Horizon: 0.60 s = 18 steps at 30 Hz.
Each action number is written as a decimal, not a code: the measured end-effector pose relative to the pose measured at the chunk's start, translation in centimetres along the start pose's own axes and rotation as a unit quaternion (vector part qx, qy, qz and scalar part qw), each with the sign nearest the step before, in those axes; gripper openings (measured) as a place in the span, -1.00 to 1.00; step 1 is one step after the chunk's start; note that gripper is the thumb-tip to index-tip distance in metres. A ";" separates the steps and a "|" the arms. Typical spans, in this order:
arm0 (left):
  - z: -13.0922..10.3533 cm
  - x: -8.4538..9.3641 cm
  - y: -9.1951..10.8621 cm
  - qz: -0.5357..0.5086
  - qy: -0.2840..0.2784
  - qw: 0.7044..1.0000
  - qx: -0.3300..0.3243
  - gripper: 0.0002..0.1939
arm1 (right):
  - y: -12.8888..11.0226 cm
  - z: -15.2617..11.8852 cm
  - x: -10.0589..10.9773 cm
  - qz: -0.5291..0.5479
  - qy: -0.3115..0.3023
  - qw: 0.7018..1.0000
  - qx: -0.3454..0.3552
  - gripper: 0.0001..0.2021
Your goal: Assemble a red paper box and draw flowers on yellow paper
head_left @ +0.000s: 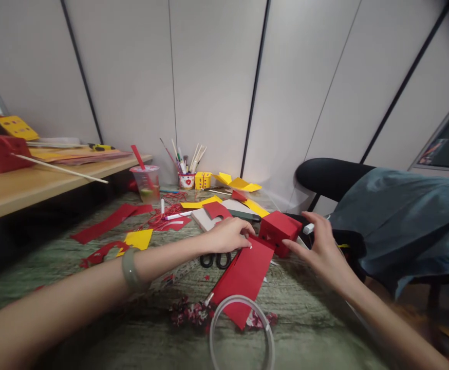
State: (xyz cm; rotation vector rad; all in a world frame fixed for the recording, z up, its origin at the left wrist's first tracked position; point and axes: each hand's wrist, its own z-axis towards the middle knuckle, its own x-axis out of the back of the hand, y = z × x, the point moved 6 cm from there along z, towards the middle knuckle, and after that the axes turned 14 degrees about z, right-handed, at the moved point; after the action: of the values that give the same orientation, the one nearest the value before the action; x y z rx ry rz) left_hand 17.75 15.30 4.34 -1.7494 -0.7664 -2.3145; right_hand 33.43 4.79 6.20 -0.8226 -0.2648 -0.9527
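My left hand [230,236], with a green bangle [132,268] on its wrist, has its fingertips at the upper end of a long red paper strip [247,272], thumb and fingers close together. The strip lies slantwise on the table. A red paper box [280,229] stands just beyond the strip's upper end. My right hand [319,244] is at the right of the box, thumb and fingers spread apart, with the thumb tip near the box. Black scissor handles [216,260] show below my left hand. A clear ring [242,334] overlaps the strip's lower end.
Red and yellow paper scraps [111,223] and red cord [157,218] lie on the left. Behind are a plastic cup [147,185], a pen holder [186,181] and a small yellow box [203,181]. A wooden shelf [55,180] juts in left; a chair [332,177] stands right.
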 end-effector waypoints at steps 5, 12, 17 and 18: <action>0.1 0.6 -1.1 -0.049 -0.007 0.999 0.017 -0.80 | -8.0 -2.5 -1.2 0.033 -0.163 0.983 0.074 -0.88; -0.8 3.5 -1.4 -0.118 0.052 0.989 0.066 -0.90 | -13.0 -8.6 -7.5 -0.010 -0.408 0.892 0.195 -0.87; -1.7 6.0 -3.7 -0.150 0.113 0.975 0.115 -0.87 | -11.2 -7.1 -5.6 0.092 -0.384 0.916 0.069 -0.90; -2.0 6.4 -4.3 -0.153 0.117 0.973 0.128 -0.87 | -11.0 -6.8 -4.9 0.121 -0.373 0.919 0.051 -0.89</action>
State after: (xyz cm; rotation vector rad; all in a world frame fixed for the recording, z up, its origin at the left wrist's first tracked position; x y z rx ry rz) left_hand 12.27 19.26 8.55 -1.2998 -1.2955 -2.4124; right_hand 20.77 -0.55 4.47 -1.0708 -0.8441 -0.3526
